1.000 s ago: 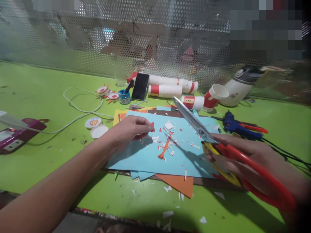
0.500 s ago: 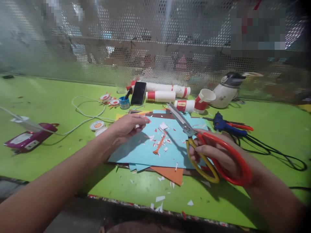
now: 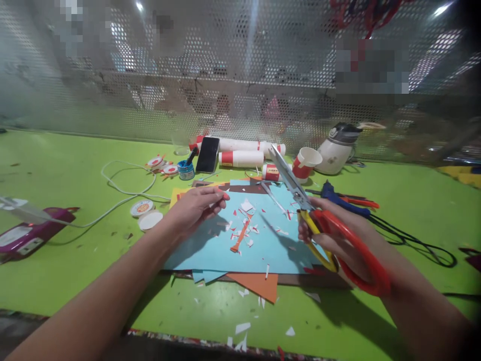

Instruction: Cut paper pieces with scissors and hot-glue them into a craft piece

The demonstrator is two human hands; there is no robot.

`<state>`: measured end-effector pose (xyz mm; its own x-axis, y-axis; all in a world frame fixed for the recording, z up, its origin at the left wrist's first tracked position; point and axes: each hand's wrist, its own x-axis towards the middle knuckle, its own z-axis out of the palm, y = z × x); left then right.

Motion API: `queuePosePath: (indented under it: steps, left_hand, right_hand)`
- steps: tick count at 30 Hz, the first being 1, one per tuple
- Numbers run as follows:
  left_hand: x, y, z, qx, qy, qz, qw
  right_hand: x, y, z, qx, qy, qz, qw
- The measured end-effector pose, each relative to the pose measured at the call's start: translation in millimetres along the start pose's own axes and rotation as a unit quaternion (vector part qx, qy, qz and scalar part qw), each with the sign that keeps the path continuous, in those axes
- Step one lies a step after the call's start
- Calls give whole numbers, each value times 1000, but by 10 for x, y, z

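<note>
Red paper piece (image 3: 226, 197): located at the tips of the left hand (image 3: 197, 208), raised above the sheets; its exact outline is too small for us to read.
Left-hand grip: thumb and finger together on the piece. We judge a shallow pinch correct: hold only the margin, so any edge meeting the blades stands free of skin.
Blue sheet (image 3: 233, 260): beneath the left hand, reaching across to the right hand (image 3: 343, 250). We rate it a useful catch surface for cuttings.
Orange strip (image 3: 241, 235): right of the left hand and nearer the body, among white and red scraps (image 3: 247, 206). We advise keeping a good piece out of this litter, where it could be lost.
Scissors (image 3: 300, 198): ahead of the right hand, blades pointing up and away, well apart from the red piece. We cannot tell how far the blades are parted.
Right-hand grip: clamped on the red and yellow handles. For work this small, we recommend short snips, turning the paper rather than the wrist.
Glue gun (image 3: 349, 203): just beyond the right hand; we would allow it clearance.
</note>
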<state>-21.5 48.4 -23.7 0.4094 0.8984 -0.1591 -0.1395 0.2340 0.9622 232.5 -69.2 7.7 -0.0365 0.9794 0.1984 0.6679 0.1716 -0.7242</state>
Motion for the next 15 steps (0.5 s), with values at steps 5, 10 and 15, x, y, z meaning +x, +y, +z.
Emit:
queuePosePath:
  steps: [5, 10, 15]
  left_hand:
    - [-22, -1, -1, 18, 1, 1, 1000]
    - [-88, 31, 25, 37, 19, 55, 998]
    - [-143, 96, 35, -20, 61, 84, 994]
  right_hand:
    - [-57, -75, 59, 67, -84, 44, 993]
    - [-185, 37, 178, 100, -107, 76, 986]
    - [-259, 196, 365, 288, -158, 94, 940]
